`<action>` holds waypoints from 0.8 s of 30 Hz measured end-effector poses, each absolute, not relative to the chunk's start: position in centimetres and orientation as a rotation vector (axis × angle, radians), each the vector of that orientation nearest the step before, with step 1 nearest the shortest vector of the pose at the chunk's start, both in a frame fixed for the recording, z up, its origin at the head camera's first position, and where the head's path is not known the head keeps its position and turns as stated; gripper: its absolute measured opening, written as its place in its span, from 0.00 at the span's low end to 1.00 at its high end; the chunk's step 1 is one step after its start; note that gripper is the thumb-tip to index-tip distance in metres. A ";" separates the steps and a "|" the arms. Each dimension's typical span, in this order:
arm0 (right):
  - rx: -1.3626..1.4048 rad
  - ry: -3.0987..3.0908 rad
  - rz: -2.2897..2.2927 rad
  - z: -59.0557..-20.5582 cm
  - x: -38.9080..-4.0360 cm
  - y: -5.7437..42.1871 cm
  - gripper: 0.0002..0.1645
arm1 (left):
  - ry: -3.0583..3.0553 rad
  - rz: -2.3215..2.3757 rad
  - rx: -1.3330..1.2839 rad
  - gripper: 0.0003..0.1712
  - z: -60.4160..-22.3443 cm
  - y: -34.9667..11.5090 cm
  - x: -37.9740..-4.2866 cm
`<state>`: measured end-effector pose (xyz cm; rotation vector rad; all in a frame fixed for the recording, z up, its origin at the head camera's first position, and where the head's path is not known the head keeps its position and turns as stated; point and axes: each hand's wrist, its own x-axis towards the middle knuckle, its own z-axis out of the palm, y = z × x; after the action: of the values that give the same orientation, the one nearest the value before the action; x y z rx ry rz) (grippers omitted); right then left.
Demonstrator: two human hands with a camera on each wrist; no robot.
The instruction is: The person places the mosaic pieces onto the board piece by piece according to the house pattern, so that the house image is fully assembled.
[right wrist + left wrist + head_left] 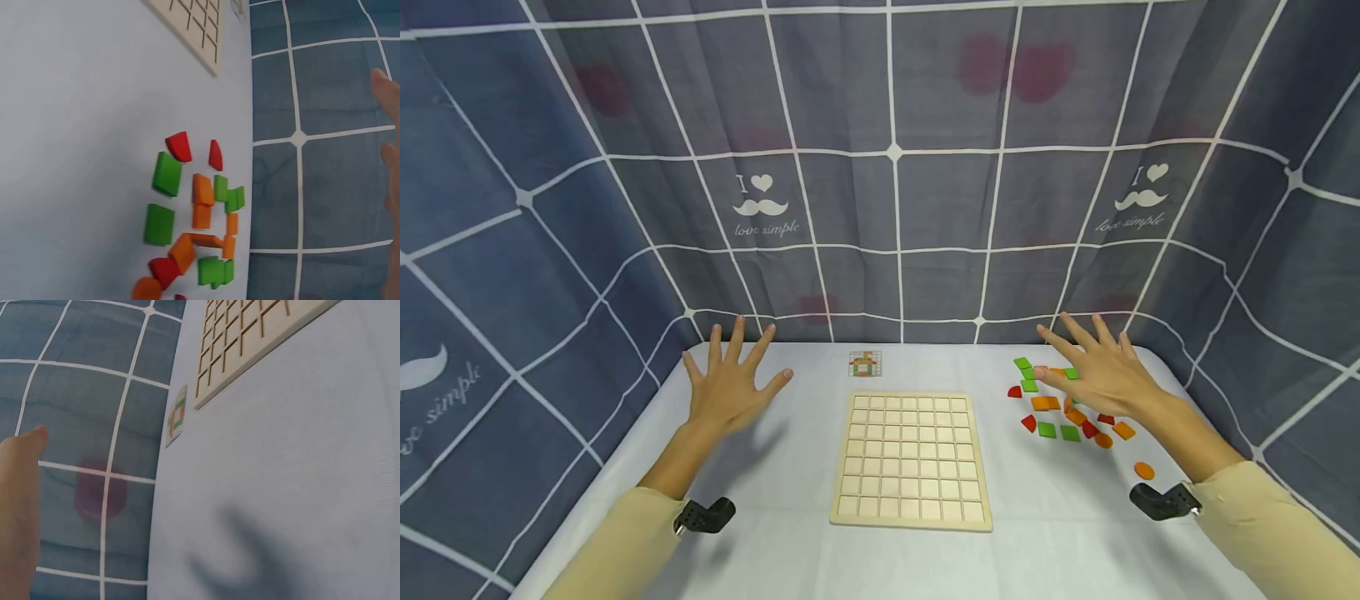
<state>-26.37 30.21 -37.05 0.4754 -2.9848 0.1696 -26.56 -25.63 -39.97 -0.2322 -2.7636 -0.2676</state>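
Note:
My left hand hovers over the left side of the white table, fingers spread and holding nothing. Above the loose pieces on the right, my right hand is held with its fingers spread too, and it hides some of them. Between the hands lies a pale wooden grid board with rows of square cells. Behind the board is a small card with a coloured pattern on a grid. The pieces include green squares, orange squares, red quarter-round pieces and orange discs.
A white cloth covers the table. Dark blue-grey curtains with white lines stand behind it and on both sides. Black wrist cameras are strapped over the beige sleeves.

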 end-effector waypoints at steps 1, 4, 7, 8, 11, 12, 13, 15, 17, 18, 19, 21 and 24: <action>0.482 -2.987 0.181 -37.3 -26.2 30.3 0.51 | -2.767 -0.269 -0.241 0.49 -40.2 -25.5 -26.4; 0.509 -2.992 0.246 -38.0 -25.8 30.6 0.50 | -2.772 -0.288 -0.279 0.49 -40.8 -25.1 -25.9; 0.547 -2.999 0.329 -38.9 -25.5 31.0 0.49 | -2.780 -0.321 -0.333 0.49 -41.4 -24.3 -25.2; 0.561 -3.002 0.362 -39.2 -25.4 31.1 0.49 | -2.784 -0.341 -0.355 0.49 -41.6 -24.0 -24.9; 0.592 -3.005 0.426 -40.4 -25.1 31.6 0.47 | -2.802 -0.422 -0.424 0.48 -42.5 -23.0 -24.1; 0.598 -3.007 0.448 -40.8 -25.0 31.8 0.46 | -2.801 -0.463 -0.449 0.48 -42.8 -22.6 -23.8; 0.599 -3.012 0.477 -41.2 -24.9 31.9 0.45 | -2.805 -0.521 -0.470 0.48 -43.0 -22.2 -23.5; 0.590 -3.023 0.529 -42.0 -24.7 32.2 0.43 | -2.810 -0.690 -0.519 0.48 -43.5 -21.5 -22.9; 0.589 -3.025 0.597 -42.8 -24.5 32.5 0.43 | -2.816 -0.881 -0.568 0.49 -44.1 -20.9 -22.4; 0.588 -3.026 0.630 -43.2 -24.4 32.6 0.43 | -2.820 -0.982 -0.590 0.49 -44.4 -20.6 -22.2; 0.594 -3.021 0.658 -43.6 -24.3 32.6 0.43 | -2.826 -1.073 -0.614 0.49 -44.7 -20.4 -22.0; 0.615 -3.008 0.696 -44.3 -24.1 32.8 0.43 | -2.837 -1.206 -0.675 0.51 -45.4 -20.1 -21.9; 0.641 -2.979 0.740 -45.3 -24.0 32.9 0.41 | -2.867 -1.286 -0.761 0.53 -46.4 -20.0 -21.9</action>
<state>-24.04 32.94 -45.31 0.6409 -2.9788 0.7404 -21.95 -19.96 -46.41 -0.7608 -2.8669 -1.2861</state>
